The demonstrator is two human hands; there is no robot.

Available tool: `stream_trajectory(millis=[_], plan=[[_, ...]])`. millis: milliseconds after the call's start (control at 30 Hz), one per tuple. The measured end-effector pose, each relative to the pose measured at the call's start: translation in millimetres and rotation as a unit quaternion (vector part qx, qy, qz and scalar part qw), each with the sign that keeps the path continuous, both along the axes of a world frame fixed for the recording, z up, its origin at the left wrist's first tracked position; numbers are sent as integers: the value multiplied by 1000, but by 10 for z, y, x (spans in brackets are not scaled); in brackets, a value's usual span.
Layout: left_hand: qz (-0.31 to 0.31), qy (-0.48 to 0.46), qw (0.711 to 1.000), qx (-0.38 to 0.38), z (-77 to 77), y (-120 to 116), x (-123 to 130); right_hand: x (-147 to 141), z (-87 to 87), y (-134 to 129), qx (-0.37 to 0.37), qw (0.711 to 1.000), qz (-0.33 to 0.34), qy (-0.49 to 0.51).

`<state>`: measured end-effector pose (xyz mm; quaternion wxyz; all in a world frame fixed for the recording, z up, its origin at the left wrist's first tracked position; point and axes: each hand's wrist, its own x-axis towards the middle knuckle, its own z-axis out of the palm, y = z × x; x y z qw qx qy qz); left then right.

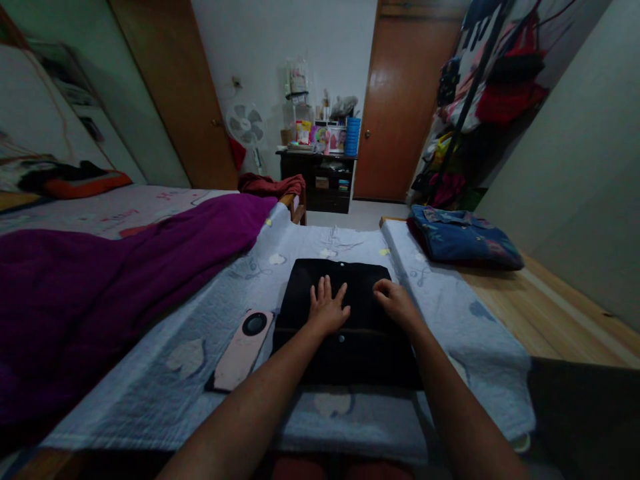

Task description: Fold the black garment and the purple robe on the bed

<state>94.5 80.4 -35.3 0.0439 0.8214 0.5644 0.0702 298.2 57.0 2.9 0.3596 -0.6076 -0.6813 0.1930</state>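
A folded black garment (310,360), with round metal snaps down its middle, lies on the pale blue quilted cover in front of me. My left hand (327,307) rests on it palm down, fingers spread flat. At its right side my right hand (397,305) has its fingers curled in near the cloth; whether they pinch any of it is hidden. Left of the garment is a pink phone (243,350) with a large round black camera ring, lying back up.
A purple blanket (150,267) covers the left side. Folded blue denim clothing (463,237) sits on the wooden surface (500,300) at the right. Farther back are a dark cabinet (327,183), a white fan (245,123), and hanging clothes (510,100).
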Motion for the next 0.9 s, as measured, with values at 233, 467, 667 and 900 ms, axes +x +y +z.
stream_trajectory(millis=[233, 467, 667, 900], plan=[[15, 14, 1000, 8, -31, 7, -1, -524, 20, 358, -26, 978, 19, -205], [11, 15, 1000, 1, -12, 7, -1, -669, -103, 343, -30, 942, 26, -334], [13, 19, 1000, 3, -21, 13, 11, -511, -63, 266, -6, 937, 34, -348], [14, 15, 1000, 9, -39, 9, 6, -529, -83, 366, 18, 952, 13, -306]])
